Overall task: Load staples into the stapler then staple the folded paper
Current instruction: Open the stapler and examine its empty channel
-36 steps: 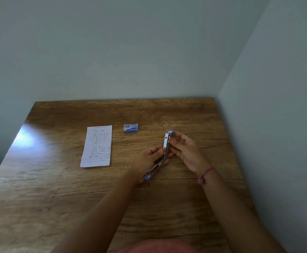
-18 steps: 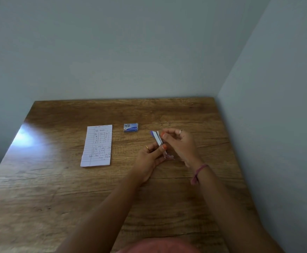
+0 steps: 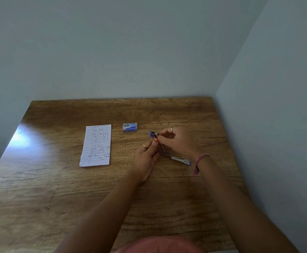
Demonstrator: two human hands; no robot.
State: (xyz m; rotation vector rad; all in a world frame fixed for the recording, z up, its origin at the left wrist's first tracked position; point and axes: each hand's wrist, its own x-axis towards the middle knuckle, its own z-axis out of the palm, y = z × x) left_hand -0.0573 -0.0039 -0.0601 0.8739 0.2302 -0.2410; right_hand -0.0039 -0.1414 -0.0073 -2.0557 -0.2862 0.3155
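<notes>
A small blue and silver stapler [image 3: 180,159] is swung open between both hands, right of the table's middle. One arm points up and left, its blue tip by my fingers; the other lies low, pointing right under my right wrist. My left hand [image 3: 149,156] pinches the raised arm from the left. My right hand [image 3: 178,141] grips the same arm from the right. The blue staple box [image 3: 130,127] lies just behind and to the left. The folded lined paper [image 3: 96,145] with handwriting lies flat further left.
The wooden table [image 3: 58,198] stands in a corner, with a wall behind and another close on the right. A bright patch of light falls on its left side.
The stapler has been turned round: its lower arm, which pointed down left a second ago, now points right under my right wrist. Both hands stayed on it.
</notes>
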